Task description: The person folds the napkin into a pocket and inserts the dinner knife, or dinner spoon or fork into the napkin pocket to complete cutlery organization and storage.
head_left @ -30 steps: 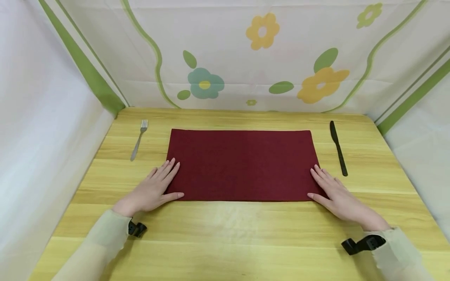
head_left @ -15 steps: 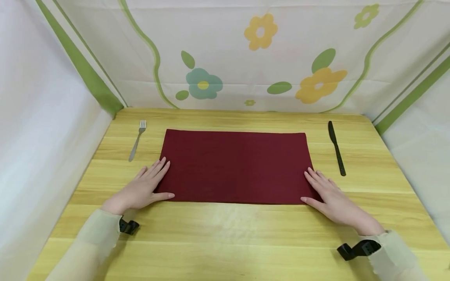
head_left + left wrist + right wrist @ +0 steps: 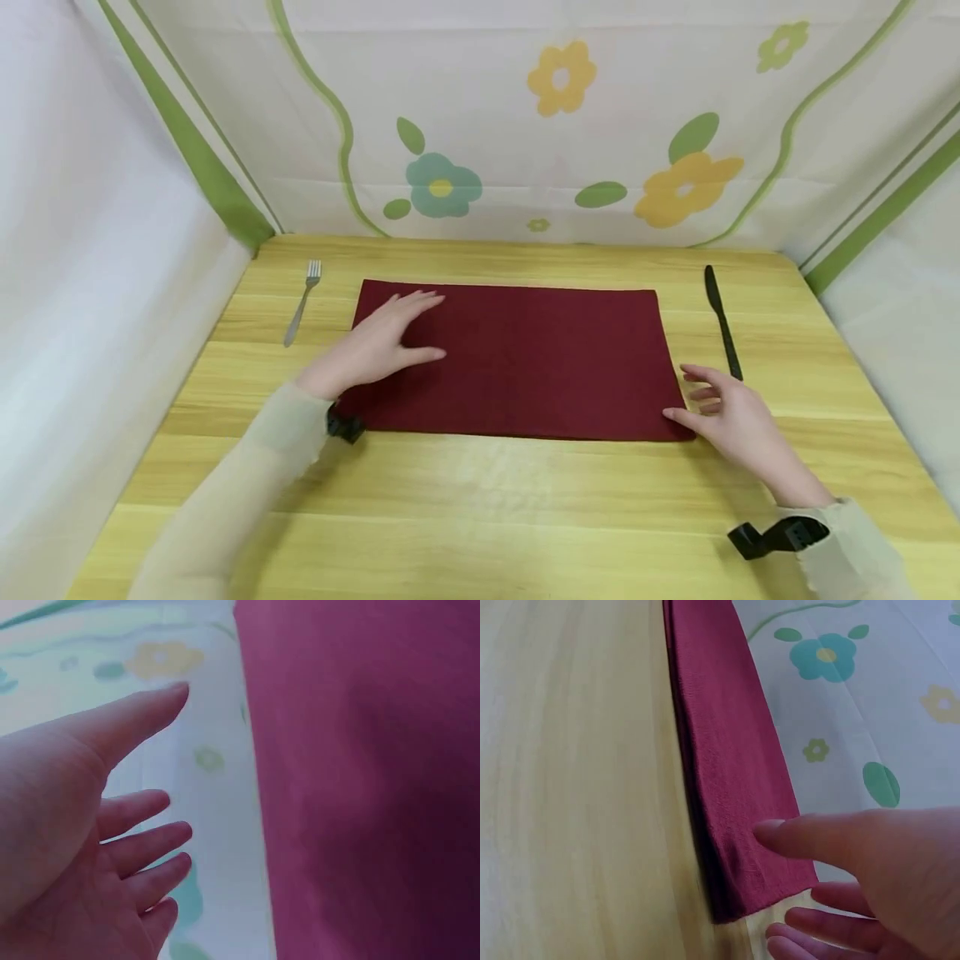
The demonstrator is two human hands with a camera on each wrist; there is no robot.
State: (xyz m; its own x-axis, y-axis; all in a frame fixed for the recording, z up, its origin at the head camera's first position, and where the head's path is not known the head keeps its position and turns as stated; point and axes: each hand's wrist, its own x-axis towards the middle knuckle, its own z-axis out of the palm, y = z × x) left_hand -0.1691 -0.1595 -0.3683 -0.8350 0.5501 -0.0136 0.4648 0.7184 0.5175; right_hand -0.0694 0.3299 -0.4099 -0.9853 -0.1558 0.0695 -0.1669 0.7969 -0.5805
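The left hand (image 3: pixel 375 342) had lifted off the left edge of the folded maroon cloth (image 3: pixel 540 358) and moved over it, fingers extended and released. The right hand (image 3: pixel 738 421) had risen from flat; its thumb reached over the lower-right corner, fingers loosely bent, grasping nothing; contact could not be told. The cloth, mid-frame, thus seemed no longer pressed at both ends. Tabletop (image 3: pixel 480 533) offered room along the bottom; the fork (image 3: pixel 303 302) lay upper left, while the knife (image 3: pixel 722 321) at right ended just beside the right hand.
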